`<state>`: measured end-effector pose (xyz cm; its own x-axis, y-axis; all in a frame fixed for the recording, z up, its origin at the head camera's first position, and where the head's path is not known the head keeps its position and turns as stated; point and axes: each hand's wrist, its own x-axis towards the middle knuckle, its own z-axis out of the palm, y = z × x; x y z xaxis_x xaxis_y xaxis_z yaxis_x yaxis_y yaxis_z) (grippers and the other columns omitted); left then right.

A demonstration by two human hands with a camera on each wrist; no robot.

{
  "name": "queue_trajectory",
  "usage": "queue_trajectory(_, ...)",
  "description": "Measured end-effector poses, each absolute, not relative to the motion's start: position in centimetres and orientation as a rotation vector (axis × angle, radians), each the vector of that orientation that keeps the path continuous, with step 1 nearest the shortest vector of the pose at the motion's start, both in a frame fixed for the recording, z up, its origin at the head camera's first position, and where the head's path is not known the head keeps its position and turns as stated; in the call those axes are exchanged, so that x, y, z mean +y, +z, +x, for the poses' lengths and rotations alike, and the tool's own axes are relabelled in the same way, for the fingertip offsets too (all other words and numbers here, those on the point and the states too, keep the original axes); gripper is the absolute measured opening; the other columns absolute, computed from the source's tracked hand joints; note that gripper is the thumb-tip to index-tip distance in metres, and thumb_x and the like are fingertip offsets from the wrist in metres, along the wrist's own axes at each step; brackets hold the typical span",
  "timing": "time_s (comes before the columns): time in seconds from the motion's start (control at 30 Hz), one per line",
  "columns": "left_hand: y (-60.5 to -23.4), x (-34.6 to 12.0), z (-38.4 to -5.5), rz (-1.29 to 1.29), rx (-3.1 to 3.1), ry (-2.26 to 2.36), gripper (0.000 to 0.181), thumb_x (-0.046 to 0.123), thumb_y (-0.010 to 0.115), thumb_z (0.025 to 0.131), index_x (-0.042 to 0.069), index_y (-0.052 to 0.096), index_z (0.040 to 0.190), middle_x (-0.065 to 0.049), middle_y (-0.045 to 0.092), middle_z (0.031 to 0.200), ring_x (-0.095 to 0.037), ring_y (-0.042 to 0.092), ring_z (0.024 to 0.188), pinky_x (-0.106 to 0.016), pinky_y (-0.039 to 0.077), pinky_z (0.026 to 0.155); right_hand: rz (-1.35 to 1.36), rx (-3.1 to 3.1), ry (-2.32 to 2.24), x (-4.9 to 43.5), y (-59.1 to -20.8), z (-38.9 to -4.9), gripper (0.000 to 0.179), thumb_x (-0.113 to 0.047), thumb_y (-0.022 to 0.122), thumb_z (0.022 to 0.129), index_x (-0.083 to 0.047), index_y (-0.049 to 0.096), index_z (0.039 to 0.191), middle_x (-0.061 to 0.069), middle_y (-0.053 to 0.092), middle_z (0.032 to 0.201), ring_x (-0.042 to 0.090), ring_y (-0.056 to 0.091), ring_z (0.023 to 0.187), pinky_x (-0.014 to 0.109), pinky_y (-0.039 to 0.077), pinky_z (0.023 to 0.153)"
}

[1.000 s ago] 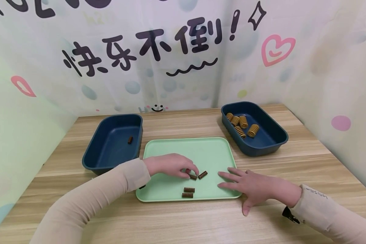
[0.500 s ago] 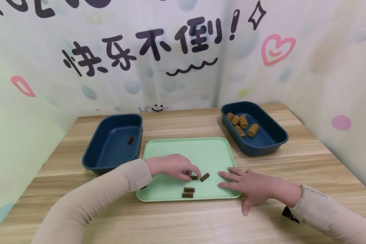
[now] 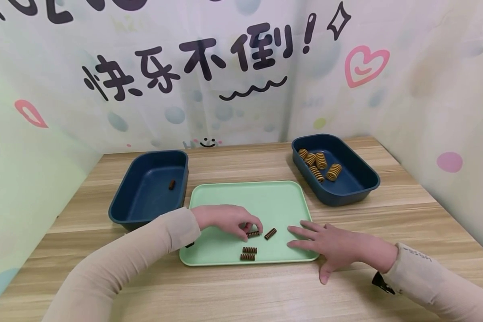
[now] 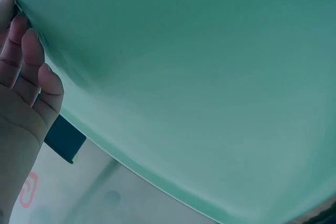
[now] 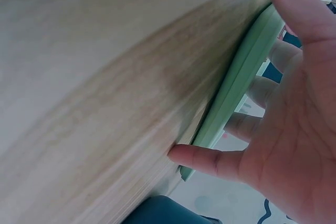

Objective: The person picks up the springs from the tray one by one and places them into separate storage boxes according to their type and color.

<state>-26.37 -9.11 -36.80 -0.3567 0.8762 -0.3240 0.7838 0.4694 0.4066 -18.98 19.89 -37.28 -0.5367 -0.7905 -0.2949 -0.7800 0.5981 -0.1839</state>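
Note:
My left hand (image 3: 231,220) is over the light green tray (image 3: 221,192), its thumb and index finger curled round the ends of a small dark brown coil spring (image 3: 253,234). Just right of the fingertips lies a second brown spring (image 3: 270,234), set at a slant. Nearer the tray's front edge, two more, a brown spring (image 3: 249,250) and another spring (image 3: 247,257), lie side by side. In the left wrist view the left fingers (image 4: 32,51) show, but no spring. My right hand (image 3: 338,248) rests with spread fingers across the tray's right edge, holding no spring.
A dark blue bin (image 3: 145,192) at the back left has one brown spring (image 3: 171,184) inside. At the back right, a second blue bin (image 3: 354,183) contains several larger yellow springs (image 3: 334,172). Both stand on a wooden table (image 3: 241,295), before a printed curtain (image 3: 241,112).
The left thumb and index finger have shifted slightly about the brown spring, which has turned a little. The slanted spring has slid slightly right. My right hand has stayed put.

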Motion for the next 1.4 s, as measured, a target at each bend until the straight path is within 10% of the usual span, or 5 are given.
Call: queue_trajectory(1.4, -33.0, -12.1, -27.5, 1.261, 2.314, 0.427, 0.032, 0.017, 0.067, 0.084, 0.015, 0.053, 0.113, 0.007, 0.058, 0.083, -0.009, 0.051, 0.067, -0.022, 0.043, 0.065, -1.249, 2.468, -0.037, 19.8, -37.2, -19.0, 0.095, -0.067, 0.058, 0.061, -0.023, 0.034, 0.142, 0.009, 0.018, 0.152, 0.042, 0.020, 0.134, 0.068, 0.033, 0.086)
